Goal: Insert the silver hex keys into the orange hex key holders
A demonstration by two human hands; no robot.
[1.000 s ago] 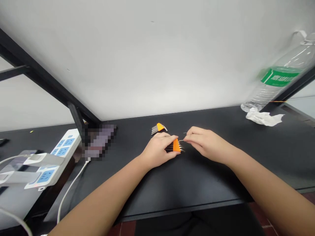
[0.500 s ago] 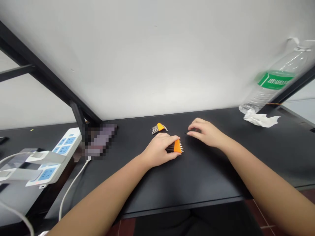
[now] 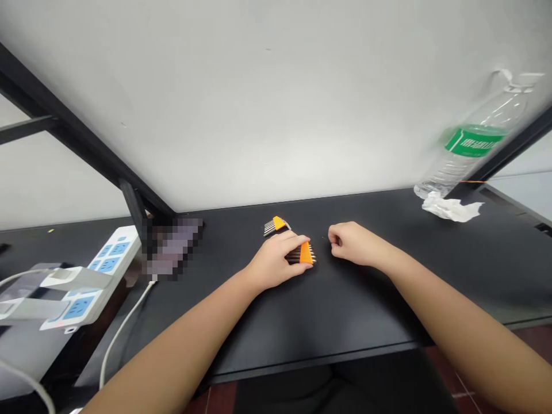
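Note:
My left hand [image 3: 276, 259] rests on the black table, thumb and fingers wrapped around a set of dark hex keys in an orange holder [image 3: 306, 253]. The key ends poke out of the holder to the right. Just behind that hand lies a second, silver hex key set with an orange holder [image 3: 278, 223]. To the right, my right hand [image 3: 351, 242] is closed, its fingertips curled in and partly hidden. A tiny thin sliver shows left of its fingers; I cannot tell whether they hold it.
A white power strip [image 3: 118, 250] with plugs stands at left, beside a blurred-out phone-like object [image 3: 176, 247] on a white cable. A clear bottle with a green label [image 3: 474, 141] leans at the back right, near a crumpled tissue [image 3: 452, 208]. Black frame bars rise on both sides.
My right hand's fingers have curled in from a pinch on a thin dark rod, which is now mostly out of sight. The left hand keeps its hold. The view has shifted slightly.

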